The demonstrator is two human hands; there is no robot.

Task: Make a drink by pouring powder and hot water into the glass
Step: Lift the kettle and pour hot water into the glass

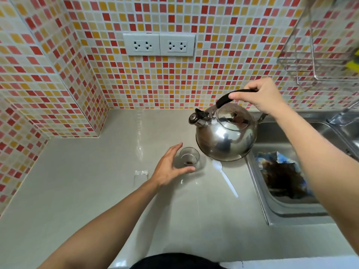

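Right hand (259,96) is gripping the black handle of the shiny steel kettle (225,133), tilted just right of the small clear glass (189,158) holding brown powder; left hand (171,167), fingers spread, is cupping that glass.

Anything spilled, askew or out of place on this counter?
No spill shows. The empty clear packet lies loose left of the glass, and a dark crumpled cloth sits in the sink. The kettle is held level.

We see the glass (189,157) on the counter (97,191), powder (188,162) in it, the kettle (225,133) above to its right, a spoon (226,176) beside, perhaps a sachet (141,175) left, the sink (287,208) rightmost.
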